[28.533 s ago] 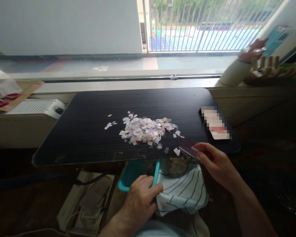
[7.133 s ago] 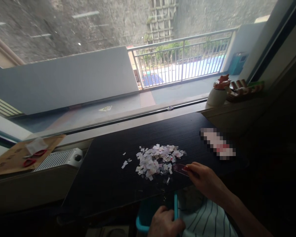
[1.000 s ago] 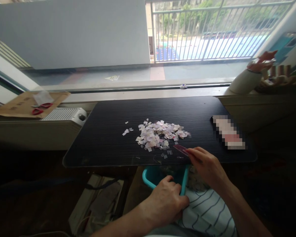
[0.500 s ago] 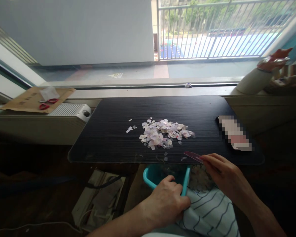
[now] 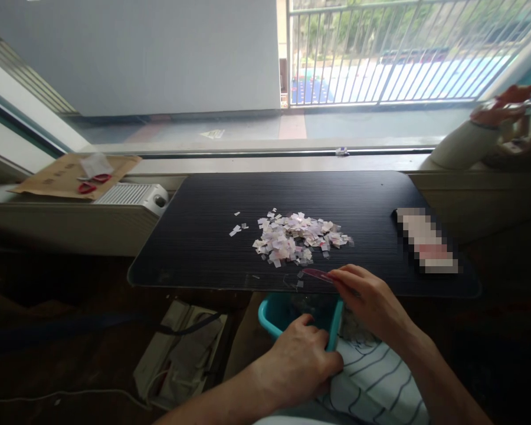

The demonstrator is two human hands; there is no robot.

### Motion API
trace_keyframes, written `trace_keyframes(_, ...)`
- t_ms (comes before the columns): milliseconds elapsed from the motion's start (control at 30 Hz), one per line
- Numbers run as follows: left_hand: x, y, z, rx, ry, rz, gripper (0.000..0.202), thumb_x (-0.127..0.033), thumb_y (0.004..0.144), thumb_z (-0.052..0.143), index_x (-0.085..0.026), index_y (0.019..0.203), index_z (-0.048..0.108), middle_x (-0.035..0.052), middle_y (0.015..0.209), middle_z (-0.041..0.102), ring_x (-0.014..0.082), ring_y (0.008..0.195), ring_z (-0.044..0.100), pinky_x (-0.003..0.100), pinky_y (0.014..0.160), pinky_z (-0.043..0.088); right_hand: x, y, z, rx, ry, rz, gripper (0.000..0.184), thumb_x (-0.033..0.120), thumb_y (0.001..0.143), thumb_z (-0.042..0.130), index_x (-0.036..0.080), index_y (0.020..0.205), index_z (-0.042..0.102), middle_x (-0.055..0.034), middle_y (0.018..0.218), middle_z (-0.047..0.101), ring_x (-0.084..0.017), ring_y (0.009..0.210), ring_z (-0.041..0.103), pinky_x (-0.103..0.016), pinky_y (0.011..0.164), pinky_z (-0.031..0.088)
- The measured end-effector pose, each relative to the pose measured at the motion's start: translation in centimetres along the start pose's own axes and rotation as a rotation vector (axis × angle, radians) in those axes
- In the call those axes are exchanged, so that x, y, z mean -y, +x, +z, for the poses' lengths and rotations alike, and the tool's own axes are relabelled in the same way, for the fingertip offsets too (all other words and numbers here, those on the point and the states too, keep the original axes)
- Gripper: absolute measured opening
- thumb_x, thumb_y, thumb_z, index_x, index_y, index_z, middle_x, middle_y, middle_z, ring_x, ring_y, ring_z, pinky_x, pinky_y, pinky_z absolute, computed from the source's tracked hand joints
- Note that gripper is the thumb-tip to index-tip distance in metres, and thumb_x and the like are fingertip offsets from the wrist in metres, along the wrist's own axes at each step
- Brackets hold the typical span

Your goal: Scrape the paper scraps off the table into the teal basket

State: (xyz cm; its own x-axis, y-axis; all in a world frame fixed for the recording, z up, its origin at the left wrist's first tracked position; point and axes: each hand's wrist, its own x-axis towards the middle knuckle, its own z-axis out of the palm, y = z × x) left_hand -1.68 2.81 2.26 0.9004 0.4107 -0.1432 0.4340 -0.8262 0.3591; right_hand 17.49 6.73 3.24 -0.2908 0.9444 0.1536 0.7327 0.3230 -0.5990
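My left hand [image 5: 298, 360] grips the near rim of a teal plastic tub [image 5: 265, 316], its fingers hooked over the edge. The tub sits against the front edge of the black table [image 5: 203, 236], and its contents are too dark to make out. In my right hand [image 5: 367, 298] is a thin pink see-through knife-shaped strip [image 5: 316, 274], pinched between thumb and fingers. Its tip points left, low over the table's front edge, by a few stray scraps. Just beyond lies a loose pile of small cut paper scraps [image 5: 287, 236].
A phone-like flat object [image 5: 427, 242], partly blurred out, lies on the table's right. Red-handled scissors [image 5: 92, 183] rest on a brown envelope [image 5: 48, 180] by a white heater [image 5: 135, 198] at left. A white figurine [image 5: 460, 141] stands on the sill at right.
My right hand has moved left along the table's front edge with the pink strip. My left hand keeps its hold on the tub. The whole view has shifted slightly.
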Motion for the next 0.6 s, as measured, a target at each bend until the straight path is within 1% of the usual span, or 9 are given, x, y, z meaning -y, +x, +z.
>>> trace_keyframes(100, 0.2, -0.4, 0.0, -0.011, -0.01, -0.021, 0.011, -0.031, 0.079, 0.068, -0.021, 0.081, 0.063, 0.0032, 0.071, 0.058, 0.0206, 0.068, 0.056, 0.039, 0.079, 0.043, 0.4, 0.2, 0.0, 0.043, -0.03, -0.034, 0.025, 0.023, 0.095, 0.044, 0.021, 0.102, 0.068, -0.0061, 0.096, 0.068, -0.017, 0.086, 0.062, -0.029, 0.076, 0.052)
trace_keyframes(233, 0.5, -0.8, 0.1, -0.022, -0.017, -0.04, 0.011, -0.032, 0.08, 0.066, -0.021, 0.084, 0.064, 0.0034, 0.073, 0.06, 0.0206, 0.07, 0.057, 0.041, 0.084, 0.043, 1.0, -0.9, -0.8, 0.137, 0.004, -0.087, 0.025, 0.02, 0.094, 0.044, 0.023, 0.1, 0.069, -0.0054, 0.095, 0.068, -0.016, 0.085, 0.063, -0.027, 0.074, 0.052)
trace_keyframes(300, 0.6, -0.9, 0.2, -0.024, -0.021, -0.048, 0.011, -0.032, 0.081, 0.066, -0.022, 0.085, 0.064, 0.0035, 0.074, 0.06, 0.0204, 0.071, 0.057, 0.041, 0.085, 0.042, 1.2, -1.3, -1.1, 0.145, 0.014, -0.091, 0.025, 0.02, 0.094, 0.045, 0.023, 0.1, 0.069, -0.0053, 0.094, 0.069, -0.016, 0.083, 0.063, -0.026, 0.071, 0.053)
trace_keyframes(400, 0.7, -0.9, 0.2, -0.017, -0.027, -0.053, 0.011, -0.032, 0.081, 0.065, -0.021, 0.085, 0.064, 0.0034, 0.075, 0.06, 0.0198, 0.07, 0.056, 0.04, 0.085, 0.042, 1.0, -1.0, -0.9, 0.056, -0.02, -0.071, 0.024, 0.022, 0.094, 0.045, 0.022, 0.1, 0.068, -0.0059, 0.093, 0.069, -0.017, 0.083, 0.064, -0.027, 0.072, 0.052)
trace_keyframes(500, 0.8, -1.0, 0.3, -0.02, -0.035, -0.055, 0.012, -0.033, 0.082, 0.065, -0.021, 0.085, 0.064, 0.0036, 0.075, 0.06, 0.02, 0.07, 0.057, 0.041, 0.085, 0.042, 0.4, 0.0, -0.3, -0.053, -0.075, 0.005, 0.024, 0.024, 0.095, 0.044, 0.021, 0.101, 0.067, -0.0061, 0.094, 0.068, -0.017, 0.082, 0.064, -0.028, 0.073, 0.05)
trace_keyframes(600, 0.8, -1.2, 0.4, -0.028, -0.04, -0.073, 0.013, -0.034, 0.082, 0.065, -0.021, 0.086, 0.063, 0.0038, 0.075, 0.06, 0.0206, 0.071, 0.057, 0.042, 0.085, 0.043, -0.1, 1.0, 0.1, -0.094, -0.125, 0.076, 0.024, 0.024, 0.095, 0.044, 0.02, 0.101, 0.066, -0.0047, 0.092, 0.068, -0.016, 0.075, 0.065, -0.026, 0.07, 0.048)
